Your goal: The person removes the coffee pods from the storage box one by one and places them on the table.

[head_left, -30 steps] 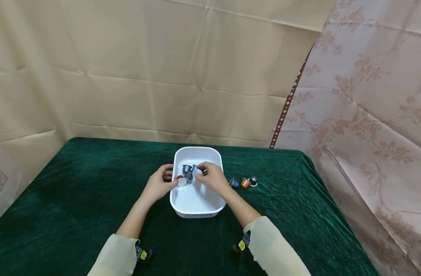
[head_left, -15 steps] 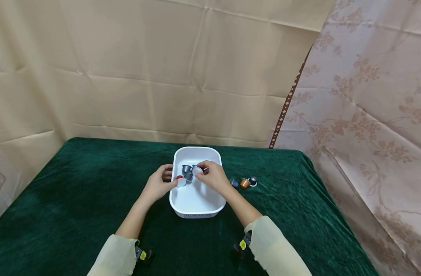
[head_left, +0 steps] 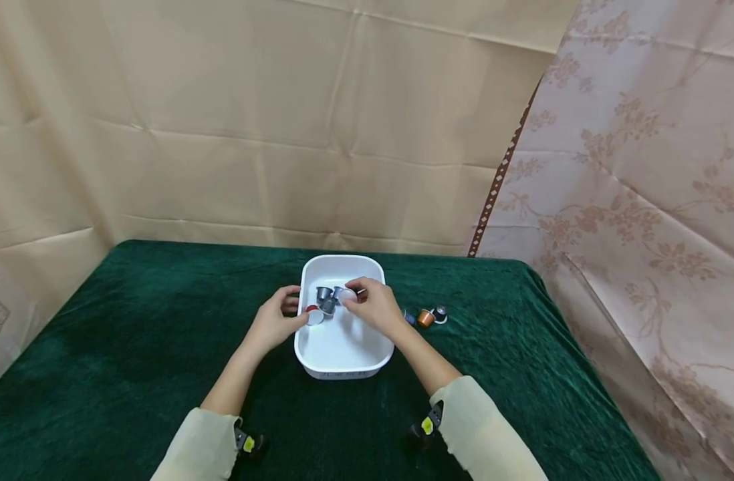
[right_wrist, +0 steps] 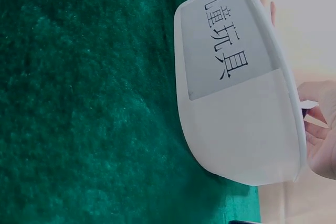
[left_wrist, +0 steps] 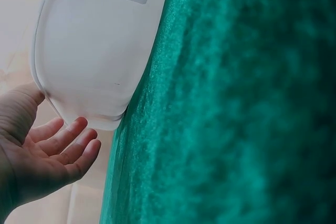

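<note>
While left hand [head_left: 275,322] grips white bin [head_left: 343,351] by its rim, presumably for steadiness; right hand [head_left: 376,307] pinches 1 white-faced capsule [head_left: 346,296] inside, seemingly for fine control; 3 other capsules [head_left: 425,318] lie rightward

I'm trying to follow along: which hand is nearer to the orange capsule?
The right hand. It is over the white bin, to the left of the orange capsule; the left hand is farther left, at the bin's left rim.
</note>
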`<state>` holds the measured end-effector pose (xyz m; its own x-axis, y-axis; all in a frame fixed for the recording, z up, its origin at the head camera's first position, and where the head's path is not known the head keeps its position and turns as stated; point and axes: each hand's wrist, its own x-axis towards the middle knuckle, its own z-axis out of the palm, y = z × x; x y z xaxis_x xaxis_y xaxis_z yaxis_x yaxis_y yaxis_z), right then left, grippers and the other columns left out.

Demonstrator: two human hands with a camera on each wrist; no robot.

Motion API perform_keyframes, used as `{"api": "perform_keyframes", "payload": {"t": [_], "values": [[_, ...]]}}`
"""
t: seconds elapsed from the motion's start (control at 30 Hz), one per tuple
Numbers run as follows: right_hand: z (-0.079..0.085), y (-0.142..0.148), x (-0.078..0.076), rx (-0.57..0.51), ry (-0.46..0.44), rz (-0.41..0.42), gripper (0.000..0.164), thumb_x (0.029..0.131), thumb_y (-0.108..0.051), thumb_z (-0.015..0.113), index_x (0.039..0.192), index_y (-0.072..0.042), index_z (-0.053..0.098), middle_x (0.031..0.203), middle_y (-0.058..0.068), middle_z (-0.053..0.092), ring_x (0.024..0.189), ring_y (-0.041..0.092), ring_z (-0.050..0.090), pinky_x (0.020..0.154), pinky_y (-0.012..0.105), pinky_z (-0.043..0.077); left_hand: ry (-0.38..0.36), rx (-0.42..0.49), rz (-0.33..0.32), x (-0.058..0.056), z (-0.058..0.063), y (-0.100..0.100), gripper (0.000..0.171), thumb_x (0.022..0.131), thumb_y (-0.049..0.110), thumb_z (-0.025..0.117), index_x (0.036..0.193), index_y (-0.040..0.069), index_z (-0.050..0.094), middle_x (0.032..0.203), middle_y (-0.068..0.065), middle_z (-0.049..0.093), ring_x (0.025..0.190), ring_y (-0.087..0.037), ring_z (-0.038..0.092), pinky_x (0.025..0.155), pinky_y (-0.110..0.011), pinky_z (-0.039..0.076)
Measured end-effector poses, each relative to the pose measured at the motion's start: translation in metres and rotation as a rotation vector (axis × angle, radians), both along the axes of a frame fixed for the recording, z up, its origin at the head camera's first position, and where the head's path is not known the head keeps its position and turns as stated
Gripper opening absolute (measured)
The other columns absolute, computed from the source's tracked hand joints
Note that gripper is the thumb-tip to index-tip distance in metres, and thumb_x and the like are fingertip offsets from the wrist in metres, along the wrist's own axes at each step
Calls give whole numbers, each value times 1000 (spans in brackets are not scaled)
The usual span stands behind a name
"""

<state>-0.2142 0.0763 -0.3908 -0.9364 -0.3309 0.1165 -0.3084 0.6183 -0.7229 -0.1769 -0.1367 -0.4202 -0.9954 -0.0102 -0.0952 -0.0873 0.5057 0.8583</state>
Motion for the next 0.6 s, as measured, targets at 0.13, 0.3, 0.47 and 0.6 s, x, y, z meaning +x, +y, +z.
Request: {"api": "perform_keyframes", "payload": {"t": [0.13, 0.3, 0.47, 0.6], "values": [[0, 5, -1, -31, 5, -21, 31, 83, -18, 69, 112, -7, 64, 108, 8, 67, 91, 19, 63, 78, 30, 55, 0, -3, 3, -1, 0, 0, 62, 84, 19, 65, 139, 12, 38, 129, -17, 53, 117, -31, 53, 95, -48, 48], [2, 10, 0, -75, 16, -34, 32, 83, -18, 69, 113, -7, 63, 110, 8, 66, 91, 20, 63, 79, 31, 55, 2, -1, 3, -1, 1, 1, 62, 84, 18, 65, 139, 12, 37, 129, -17, 53, 117, -32, 53, 95, -48, 48], [1, 12, 1, -98, 34, -48, 32, 83, -18, 70, 113, -7, 64, 111, 8, 66, 92, 19, 62, 79, 30, 55, 4, -4, 4, 0, 2, 1, 62, 84, 17, 64, 139, 11, 37, 129, -17, 54, 117, -32, 53, 95, -48, 48], [1, 14, 1, -124, 48, -57, 32, 82, -18, 70, 112, -7, 64, 110, 8, 66, 93, 19, 63, 80, 29, 55, 5, -6, 4, 1, 2, 1, 62, 84, 17, 64, 139, 11, 37, 129, -17, 54, 117, -32, 53, 95, -47, 48]]}}
